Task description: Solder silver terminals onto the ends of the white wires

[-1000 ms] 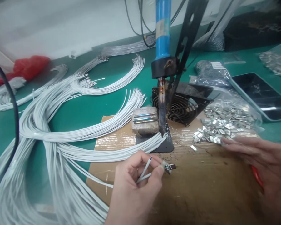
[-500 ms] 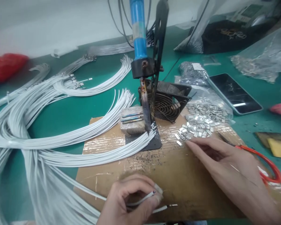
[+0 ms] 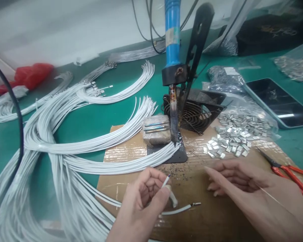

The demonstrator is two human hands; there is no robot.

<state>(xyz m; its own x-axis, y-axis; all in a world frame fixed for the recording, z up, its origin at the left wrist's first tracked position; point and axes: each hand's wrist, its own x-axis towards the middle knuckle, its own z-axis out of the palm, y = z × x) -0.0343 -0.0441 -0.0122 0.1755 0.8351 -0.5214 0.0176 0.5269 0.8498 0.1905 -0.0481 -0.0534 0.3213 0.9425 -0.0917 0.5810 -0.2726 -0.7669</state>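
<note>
My left hand is closed on a white cable, whose cut end with a dark tip pokes up between thumb and fingers. A whitish wrap covers one of its fingertips. Just beyond lies another white cable with a metal terminal on its end. My right hand hovers over the cardboard with thumb and forefinger pinched together; whatever is between them is hidden. A thin wire runs across this hand. Small metal connector shells are heaped beyond it.
A blue soldering iron hangs tip-down from a black stand beside a block. Bundled white cables cover the left side. Behind the iron sits a small fan. Red-handled scissors and a phone are at right.
My right hand has drawn back from the heap of metal shells toward my left hand. My left hand has risen slightly, still holding the cable. The view has swung left.
</note>
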